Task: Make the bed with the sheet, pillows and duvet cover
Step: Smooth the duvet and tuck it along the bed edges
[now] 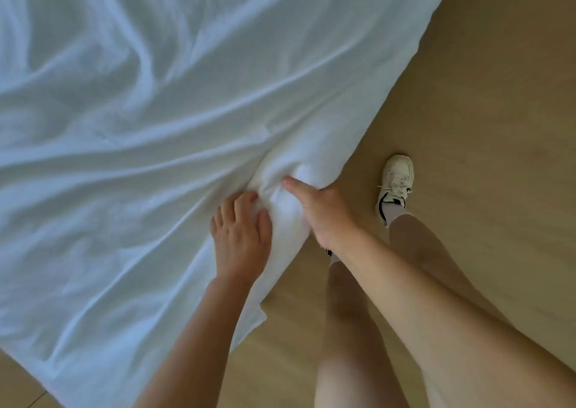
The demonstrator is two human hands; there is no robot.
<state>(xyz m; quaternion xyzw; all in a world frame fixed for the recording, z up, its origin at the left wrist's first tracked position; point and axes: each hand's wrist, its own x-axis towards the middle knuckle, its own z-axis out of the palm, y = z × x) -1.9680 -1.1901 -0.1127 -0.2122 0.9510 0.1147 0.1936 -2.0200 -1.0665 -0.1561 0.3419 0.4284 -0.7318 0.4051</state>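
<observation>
White sheet (156, 111) spreads wide in loose wrinkles, its edge meeting a tan wooden floor (483, 111). A person's left hand (241, 236) and right hand (322, 213) both clutch one bunched fold at that edge, near a pale sneaker (396, 186).

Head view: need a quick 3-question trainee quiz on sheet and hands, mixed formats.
1. True or false: the left hand and the right hand both grip the sheet.
2. Where is the bunched fold of the sheet? A) between the two hands B) far up the bed, away from both hands C) out of view
3. Fill in: right of the sheet's edge, a white ___ stands on the floor.

Key: 1 true, the fingers of both hands curl into the cloth; 2 A; 3 shoe.
</observation>
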